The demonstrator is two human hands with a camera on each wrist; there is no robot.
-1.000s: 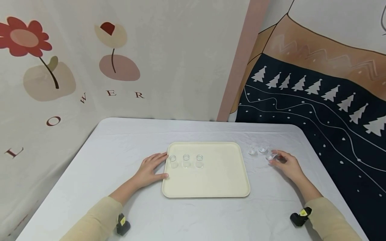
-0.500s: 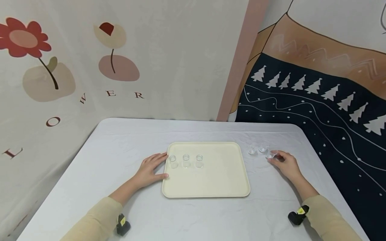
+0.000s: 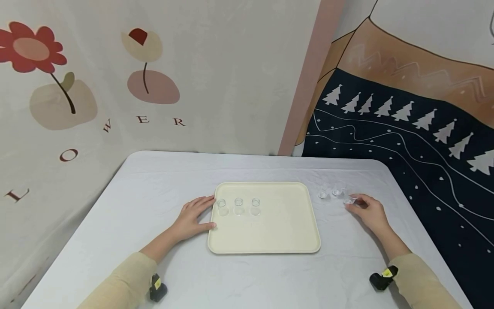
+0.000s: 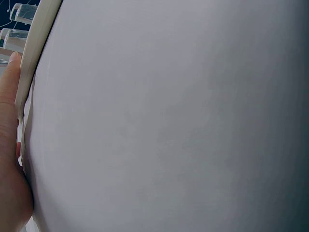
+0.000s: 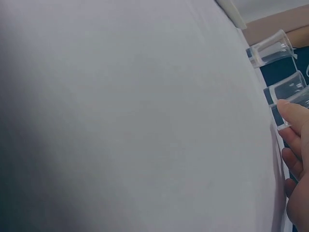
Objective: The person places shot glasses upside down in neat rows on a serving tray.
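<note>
My left hand (image 3: pixel 189 219) lies at the left edge of a cream tray (image 3: pixel 285 231), thumb and fingers spread and touching its rim. Near that hand, three small clear glasses stand in a row on the tray, narrow end up; the middle glass (image 3: pixel 238 207) is level with the others. To the right of the tray, my right hand (image 3: pixel 370 212) pinches a small clear glass (image 3: pixel 349 200) between thumb and fingers. In the right wrist view, that glass is partly hidden behind the thumb. Two similar glasses, a nearer glass (image 5: pixel 287 88) and a farther glass (image 5: pixel 270 50), stand wide end up beside it.
A white cloth (image 3: pixel 262 279) covers the table. Behind it hangs a pale wall cloth (image 3: pixel 231 86) printed with flowers and letters. A dark patterned cloth (image 3: pixel 386 141) with white trees drops along the right side. Black wrist devices sit at both sleeves.
My right hand, holding the glass, shifts slightly left and then slightly back right. The left hand, the tray and its glasses stay in place.
</note>
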